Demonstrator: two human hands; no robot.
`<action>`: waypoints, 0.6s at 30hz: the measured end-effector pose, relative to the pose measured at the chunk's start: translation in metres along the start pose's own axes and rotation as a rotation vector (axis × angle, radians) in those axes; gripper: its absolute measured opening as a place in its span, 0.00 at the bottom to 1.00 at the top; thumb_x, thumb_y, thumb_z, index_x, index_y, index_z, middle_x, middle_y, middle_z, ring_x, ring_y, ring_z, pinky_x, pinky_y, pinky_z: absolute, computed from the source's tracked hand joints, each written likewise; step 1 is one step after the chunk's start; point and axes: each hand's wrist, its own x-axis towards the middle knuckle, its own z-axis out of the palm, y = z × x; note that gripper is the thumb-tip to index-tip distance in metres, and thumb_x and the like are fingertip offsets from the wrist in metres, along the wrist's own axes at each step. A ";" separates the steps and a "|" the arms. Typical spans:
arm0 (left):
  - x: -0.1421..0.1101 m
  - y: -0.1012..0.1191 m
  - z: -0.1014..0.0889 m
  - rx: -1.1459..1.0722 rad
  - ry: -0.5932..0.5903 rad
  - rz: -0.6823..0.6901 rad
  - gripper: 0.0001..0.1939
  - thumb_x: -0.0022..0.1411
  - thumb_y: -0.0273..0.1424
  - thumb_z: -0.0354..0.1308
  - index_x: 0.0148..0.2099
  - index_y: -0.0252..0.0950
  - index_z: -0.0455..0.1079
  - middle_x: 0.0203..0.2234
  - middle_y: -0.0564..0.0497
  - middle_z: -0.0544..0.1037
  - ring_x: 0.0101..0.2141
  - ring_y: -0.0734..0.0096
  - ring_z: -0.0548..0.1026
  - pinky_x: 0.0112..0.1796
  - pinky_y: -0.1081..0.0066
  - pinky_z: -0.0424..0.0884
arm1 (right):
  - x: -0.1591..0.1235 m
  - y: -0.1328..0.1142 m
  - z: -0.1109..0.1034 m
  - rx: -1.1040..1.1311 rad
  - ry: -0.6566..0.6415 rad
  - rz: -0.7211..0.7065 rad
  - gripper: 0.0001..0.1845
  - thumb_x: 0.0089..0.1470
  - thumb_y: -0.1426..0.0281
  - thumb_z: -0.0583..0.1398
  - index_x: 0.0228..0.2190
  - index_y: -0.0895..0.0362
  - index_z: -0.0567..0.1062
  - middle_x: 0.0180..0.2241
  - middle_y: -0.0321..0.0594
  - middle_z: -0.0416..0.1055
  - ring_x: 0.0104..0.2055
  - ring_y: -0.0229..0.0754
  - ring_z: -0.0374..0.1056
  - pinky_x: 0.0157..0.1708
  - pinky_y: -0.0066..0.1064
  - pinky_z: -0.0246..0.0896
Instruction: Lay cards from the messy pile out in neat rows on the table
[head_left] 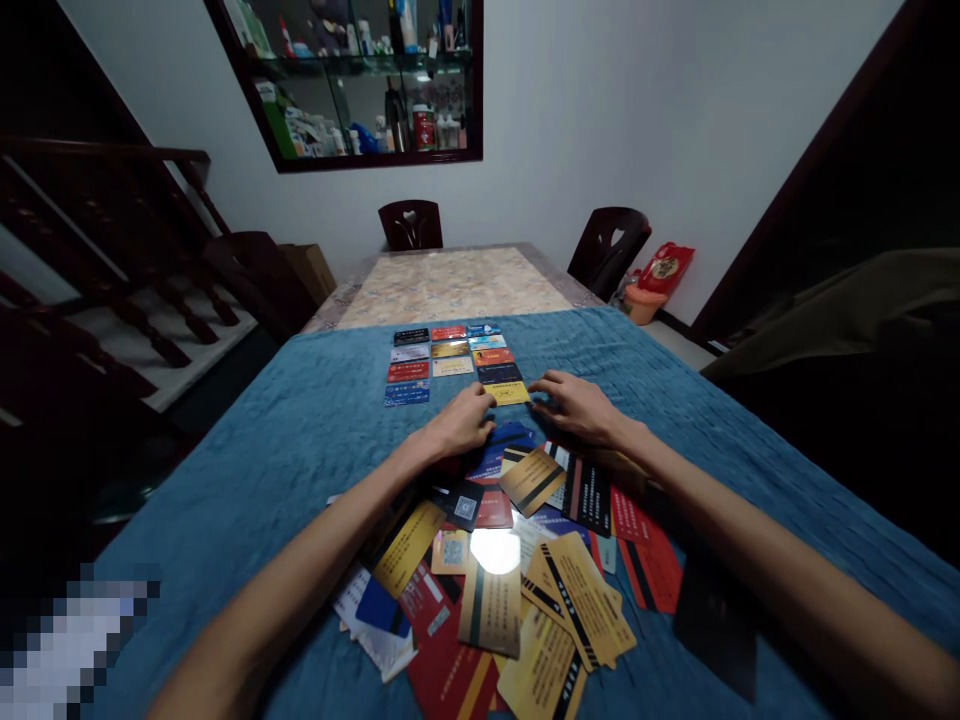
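A yellow card [507,393] lies flat on the blue cloth, at the near end of the right-hand column of laid-out cards. At its lower left corner are the curled fingers of my left hand [463,418], thumb held low. Fingers apart, my right hand [577,405] has its tips at the card's right edge. Directly beyond is a dark card [500,373]. The left column ends in a blue card [407,393], the middle one in a white card [453,367]. Below my hands spreads a loose pile of overlapping cards, including a gold card [533,481] and a black card [589,495].
The blue cloth [300,440] covers the near part of the table; a patterned top [457,280] shows beyond. Dark chairs [611,245] stand around it. A glass-shelved wall cabinet [360,90] is at the back, a stair railing [105,150] on the left.
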 end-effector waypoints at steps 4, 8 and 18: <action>-0.009 0.004 -0.003 -0.022 0.002 -0.002 0.13 0.60 0.28 0.58 0.48 0.32 0.71 0.46 0.41 0.72 0.46 0.58 0.73 0.50 0.62 0.71 | -0.015 -0.005 -0.005 0.015 0.055 -0.045 0.17 0.61 0.67 0.55 0.50 0.57 0.75 0.47 0.48 0.73 0.47 0.48 0.67 0.44 0.35 0.61; -0.021 0.006 -0.005 -0.017 0.000 -0.008 0.12 0.61 0.28 0.56 0.48 0.32 0.72 0.46 0.41 0.72 0.46 0.59 0.73 0.50 0.62 0.71 | -0.031 -0.010 -0.007 0.042 0.106 -0.089 0.17 0.61 0.67 0.54 0.48 0.57 0.76 0.45 0.49 0.74 0.45 0.49 0.66 0.43 0.38 0.61; -0.050 0.055 -0.015 0.085 -0.031 0.086 0.10 0.64 0.34 0.57 0.45 0.34 0.73 0.42 0.43 0.73 0.47 0.57 0.69 0.48 0.60 0.68 | -0.062 -0.026 -0.010 0.182 0.124 -0.293 0.14 0.63 0.65 0.54 0.45 0.55 0.76 0.42 0.48 0.74 0.45 0.48 0.63 0.44 0.42 0.60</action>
